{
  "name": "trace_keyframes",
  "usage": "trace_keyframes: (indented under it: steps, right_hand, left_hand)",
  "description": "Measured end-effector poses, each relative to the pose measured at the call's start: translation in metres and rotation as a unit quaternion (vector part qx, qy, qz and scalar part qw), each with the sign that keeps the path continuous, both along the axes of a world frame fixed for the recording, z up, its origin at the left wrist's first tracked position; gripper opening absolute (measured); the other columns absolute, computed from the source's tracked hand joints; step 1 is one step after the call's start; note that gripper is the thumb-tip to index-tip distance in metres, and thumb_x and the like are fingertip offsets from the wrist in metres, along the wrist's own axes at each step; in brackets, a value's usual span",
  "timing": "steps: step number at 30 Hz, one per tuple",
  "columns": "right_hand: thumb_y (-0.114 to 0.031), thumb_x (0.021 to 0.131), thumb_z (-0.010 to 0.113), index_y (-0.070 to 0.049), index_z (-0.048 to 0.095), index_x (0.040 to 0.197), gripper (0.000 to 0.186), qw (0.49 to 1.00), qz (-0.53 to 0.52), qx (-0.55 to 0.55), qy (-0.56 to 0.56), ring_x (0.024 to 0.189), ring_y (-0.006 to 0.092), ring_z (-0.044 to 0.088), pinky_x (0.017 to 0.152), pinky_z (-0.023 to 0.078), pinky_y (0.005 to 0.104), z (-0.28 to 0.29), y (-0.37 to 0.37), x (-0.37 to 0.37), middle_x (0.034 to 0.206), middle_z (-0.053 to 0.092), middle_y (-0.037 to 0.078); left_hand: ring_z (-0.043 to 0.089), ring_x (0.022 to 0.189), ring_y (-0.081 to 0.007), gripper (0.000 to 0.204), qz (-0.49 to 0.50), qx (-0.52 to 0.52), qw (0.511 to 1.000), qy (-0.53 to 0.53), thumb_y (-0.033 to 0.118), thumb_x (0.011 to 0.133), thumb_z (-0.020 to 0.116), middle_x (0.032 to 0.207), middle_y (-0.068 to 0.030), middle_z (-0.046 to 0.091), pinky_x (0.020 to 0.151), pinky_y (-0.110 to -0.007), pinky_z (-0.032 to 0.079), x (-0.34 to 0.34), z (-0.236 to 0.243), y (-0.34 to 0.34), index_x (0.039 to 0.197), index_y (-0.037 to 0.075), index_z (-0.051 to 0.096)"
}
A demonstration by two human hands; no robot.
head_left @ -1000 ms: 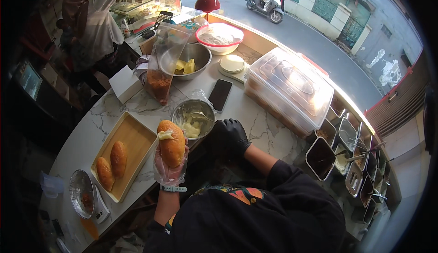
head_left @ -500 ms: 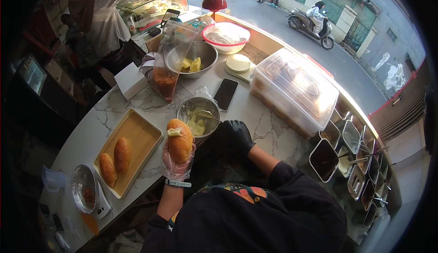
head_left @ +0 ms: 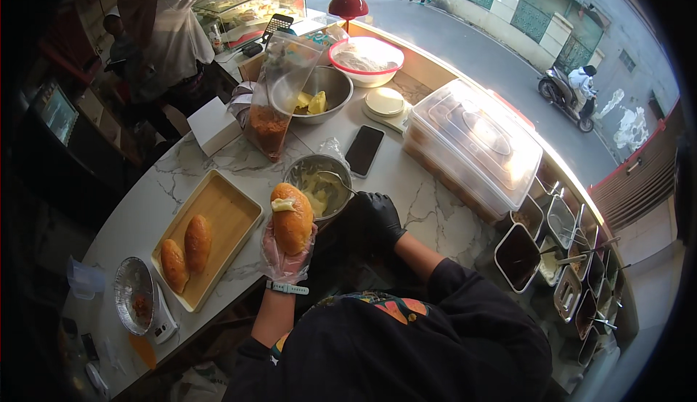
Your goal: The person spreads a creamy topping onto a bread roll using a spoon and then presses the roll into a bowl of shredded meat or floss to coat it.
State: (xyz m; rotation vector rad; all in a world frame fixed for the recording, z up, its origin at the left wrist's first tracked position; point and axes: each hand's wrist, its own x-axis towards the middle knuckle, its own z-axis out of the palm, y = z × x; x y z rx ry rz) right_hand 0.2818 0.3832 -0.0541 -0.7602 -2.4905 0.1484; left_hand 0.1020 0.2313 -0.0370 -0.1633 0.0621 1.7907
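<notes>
My left hand, in a clear plastic glove, cradles a golden oval bread roll over the table's near edge. A dab of pale cream sits on top of the roll. My right hand, in a black glove, grips the end of a metal spoon. The spoon's head dips into a steel bowl of pale yellow cream, just beyond the roll. Two more rolls lie on a wooden tray to the left.
Beyond the bowl are a phone, a bag of orange-brown crumbs and a larger steel bowl. A lidded plastic box and several metal containers line the right. A foil dish stands far left. Another person works at back left.
The whole view has shifted slightly. Both hands keep their holds on the roll and the spoon. Outside, the scooter has travelled right and the walkers have moved left.
</notes>
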Motion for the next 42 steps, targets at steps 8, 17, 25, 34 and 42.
trace_keyframes:
  steps: [8,17,25,34,42]
  right_hand:
    - [-0.012,0.079,0.052,-0.006,0.055,0.099,0.022,0.998,0.013,0.027,0.053,0.075,0.0267,0.058,0.067,0.044,0.0380,-0.018,0.025,-0.019,0.080,0.059,0.011]
    - [-0.013,0.074,0.054,-0.007,0.056,0.103,0.029,0.993,0.018,0.031,0.109,0.080,0.0285,0.057,0.072,0.043,0.0384,-0.005,0.013,-0.004,0.084,0.059,0.011]
    - [-0.012,0.077,0.054,-0.009,0.055,0.100,0.023,0.996,0.019,0.069,0.058,0.074,0.0249,0.056,0.066,0.042,0.0374,-0.015,0.012,0.003,0.077,0.057,0.009]
    - [-0.016,0.080,0.053,-0.007,0.057,0.095,0.018,0.992,-0.016,-0.077,0.102,0.077,0.0312,0.058,0.069,0.044,0.0411,-0.023,0.015,-0.002,0.079,0.058,0.013]
    - [-0.023,0.087,0.051,0.002,0.062,0.088,0.028,0.912,0.044,-0.390,0.119,0.072,0.0159,0.059,0.069,0.046,0.0314,0.069,0.036,-0.002,0.077,0.064,0.012]
  left_hand:
    - [0.056,0.107,-0.0314,0.042,0.005,-0.015,1.000,0.010,0.031,0.090,0.046,0.120,-0.0143,0.055,0.084,-0.054,0.046,0.003,-0.001,-0.003,0.124,0.007,0.048]
    - [0.050,0.111,-0.0338,0.045,0.020,-0.030,0.999,0.027,0.030,0.087,0.051,0.124,-0.0165,0.050,0.088,-0.049,0.044,0.001,0.001,-0.005,0.125,0.006,0.047]
    - [0.050,0.111,-0.0342,0.045,0.011,-0.003,1.000,-0.003,0.030,0.087,0.052,0.123,-0.0164,0.051,0.088,-0.049,0.044,-0.002,-0.009,-0.001,0.124,0.005,0.047]
    - [0.051,0.111,-0.0338,0.046,0.018,0.008,1.000,0.008,0.032,0.088,0.050,0.125,-0.0147,0.050,0.089,-0.051,0.045,0.001,-0.001,-0.004,0.126,0.006,0.047]
    - [0.049,0.112,-0.0361,0.047,-0.017,0.037,0.999,-0.005,0.035,0.091,0.046,0.126,-0.0180,0.048,0.088,-0.053,0.046,0.005,0.029,-0.010,0.128,0.006,0.044]
